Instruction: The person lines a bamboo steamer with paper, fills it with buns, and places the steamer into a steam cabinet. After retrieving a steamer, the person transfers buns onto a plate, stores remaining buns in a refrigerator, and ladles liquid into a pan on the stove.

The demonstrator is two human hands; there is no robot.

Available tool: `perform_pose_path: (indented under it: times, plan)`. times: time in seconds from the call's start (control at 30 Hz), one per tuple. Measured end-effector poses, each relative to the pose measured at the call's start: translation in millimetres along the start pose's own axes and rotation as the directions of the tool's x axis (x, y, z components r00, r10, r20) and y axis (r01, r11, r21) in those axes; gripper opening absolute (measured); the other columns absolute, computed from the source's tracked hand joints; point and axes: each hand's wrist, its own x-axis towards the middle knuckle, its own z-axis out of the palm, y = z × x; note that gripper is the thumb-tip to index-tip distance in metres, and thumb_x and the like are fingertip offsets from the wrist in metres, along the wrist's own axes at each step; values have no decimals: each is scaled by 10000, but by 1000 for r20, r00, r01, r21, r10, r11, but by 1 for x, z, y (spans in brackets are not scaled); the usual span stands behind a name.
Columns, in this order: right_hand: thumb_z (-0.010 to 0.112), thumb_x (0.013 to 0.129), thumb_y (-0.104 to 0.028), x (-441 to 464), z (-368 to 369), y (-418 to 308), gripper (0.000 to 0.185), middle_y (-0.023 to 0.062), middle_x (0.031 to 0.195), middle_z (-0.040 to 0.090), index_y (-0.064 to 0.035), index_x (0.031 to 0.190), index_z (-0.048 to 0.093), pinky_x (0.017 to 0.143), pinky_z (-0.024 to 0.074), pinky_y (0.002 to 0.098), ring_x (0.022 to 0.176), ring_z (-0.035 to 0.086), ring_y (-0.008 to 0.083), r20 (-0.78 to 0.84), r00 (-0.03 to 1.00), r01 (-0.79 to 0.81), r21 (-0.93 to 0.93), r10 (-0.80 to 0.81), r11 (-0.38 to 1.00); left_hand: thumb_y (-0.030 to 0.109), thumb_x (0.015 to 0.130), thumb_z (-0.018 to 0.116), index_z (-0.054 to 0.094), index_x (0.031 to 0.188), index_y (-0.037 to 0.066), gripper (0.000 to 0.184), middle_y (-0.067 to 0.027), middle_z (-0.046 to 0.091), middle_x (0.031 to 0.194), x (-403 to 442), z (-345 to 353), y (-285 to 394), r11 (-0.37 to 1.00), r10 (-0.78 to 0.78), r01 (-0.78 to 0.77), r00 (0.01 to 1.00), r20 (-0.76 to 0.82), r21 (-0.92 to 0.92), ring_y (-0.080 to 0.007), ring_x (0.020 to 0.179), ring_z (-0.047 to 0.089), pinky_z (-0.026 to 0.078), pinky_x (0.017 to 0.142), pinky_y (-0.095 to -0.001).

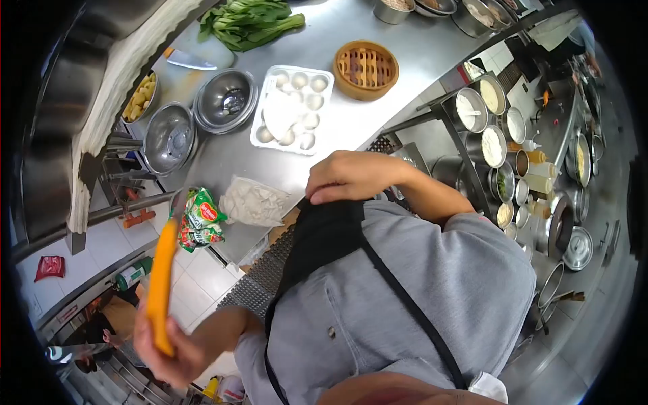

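My left hand (169,351), low on the left, is closed round the yellow handle of a knife (162,277). Its grey blade points up and away, looking short from this angle. My right hand (354,174) lies against the front of my black apron (317,236), its fingers curled together; whatever they hold is hidden. Beyond it on the steel table (283,177) stands a white tray (260,138) of round pale pieces, partly covered by something white. Between my hands are a clear plastic bag (255,201) and a green Del Monte packet (201,219).
Steel bowls (226,101) and a colander (169,138) stand left of the tray, near a bowl of yellow pieces (140,98). Another knife (192,61) lies by leafy greens (246,23). A bamboo steamer (366,69) is right of the tray. Pots (493,145) fill a rack at right.
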Motion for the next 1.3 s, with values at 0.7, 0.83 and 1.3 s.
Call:
perform_pose_path:
  times: [0.7,0.83,1.3]
  plan:
    - [583,878,-183,-28,-221,86,447,133,1021,650,-238,1319,534,671,523,428,789,669,340,-192,966,-243,-901,174,360,244,886,641,504,1261,-71,509,-258,503,1180,-144,363,1,636,-764,748,645,17,189,-377,1120,453,347,988,-447]
    - [545,838,-101,30,-214,77,490,124,1011,635,-278,1294,572,630,537,389,730,676,285,61,995,56,-996,81,71,240,882,628,476,1297,-36,522,-269,461,1185,-149,386,-4,602,-785,786,615,-76,140,-409,1133,407,332,983,-483]
    - [556,832,-67,98,-204,62,496,65,723,628,-317,1254,630,524,524,352,572,646,231,374,927,373,-926,-7,-51,271,890,627,414,1345,-48,596,-319,369,1267,-140,406,5,524,-834,831,545,-88,186,-469,1157,371,301,1018,-524]
